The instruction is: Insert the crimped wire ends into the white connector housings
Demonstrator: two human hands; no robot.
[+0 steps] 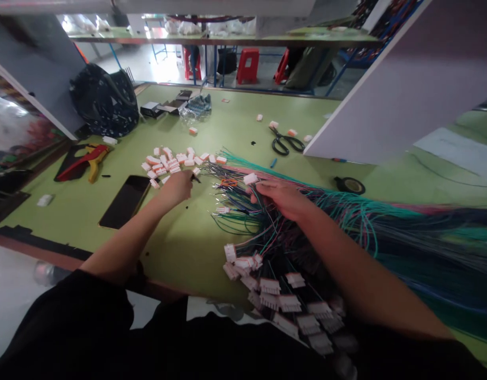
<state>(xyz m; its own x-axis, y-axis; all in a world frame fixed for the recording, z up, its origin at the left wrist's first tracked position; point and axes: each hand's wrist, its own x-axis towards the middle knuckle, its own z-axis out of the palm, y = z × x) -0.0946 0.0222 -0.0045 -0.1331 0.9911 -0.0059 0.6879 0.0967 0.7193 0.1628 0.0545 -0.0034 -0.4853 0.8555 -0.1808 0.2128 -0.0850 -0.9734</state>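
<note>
My right hand (pixel 285 198) is closed on a white connector (pixel 250 179), with thin wires running down from it. The fingers of my left hand (pixel 176 189) are closed beside a pile of white and orange connectors (pixel 168 161). A small dark tip shows at those fingers, too little to identify. Between the hands lie loose wire ends with metal terminals (pixel 219 198). Below my right hand, several wired white connectors (pixel 289 302) hang together near the table's front edge. A large bundle of green, pink and dark wires (pixel 358 208) stretches away to the right.
A phone (pixel 124 201) and a red-and-yellow hand tool (pixel 87 160) lie on the left. Black scissors (pixel 285 142) and a roll of black tape (pixel 349 185) lie to the right. A dark bag (pixel 104 100) stands at the back left; a white panel (pixel 386 89) rises at the right.
</note>
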